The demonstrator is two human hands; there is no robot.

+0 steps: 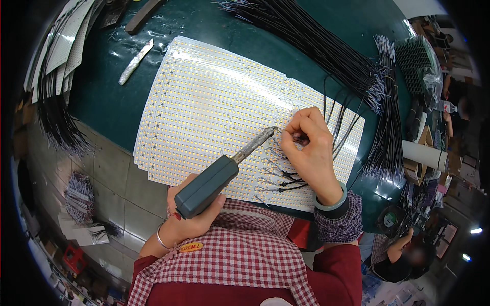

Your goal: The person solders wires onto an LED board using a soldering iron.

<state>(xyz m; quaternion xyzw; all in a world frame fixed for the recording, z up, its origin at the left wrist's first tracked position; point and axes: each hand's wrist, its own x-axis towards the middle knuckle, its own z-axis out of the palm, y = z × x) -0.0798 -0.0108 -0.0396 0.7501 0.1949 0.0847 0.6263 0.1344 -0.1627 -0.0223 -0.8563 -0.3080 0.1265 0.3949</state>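
My left hand (196, 223) is closed round the dark green handle of a soldering gun (209, 184). Its metal tip rests at or just over a stack of white LED boards (214, 102) dotted with rows of small yellow chips. Beside that tip, my right hand (312, 150) is pinched on a thin black wire, mostly hidden by the fingers. Several black wires (341, 120) run out past this hand across the boards. Short black wires with bare pale ends (286, 178) lie on the boards' near right part, below the right hand.
Bundles of black wires (306, 35) lie at the far right on the green table (204, 18). A wrapped knife (135, 62) is at the left. More boards (66, 41) with wires hang over the left edge. At the right are a white roll (424, 155) and another person (403, 255).
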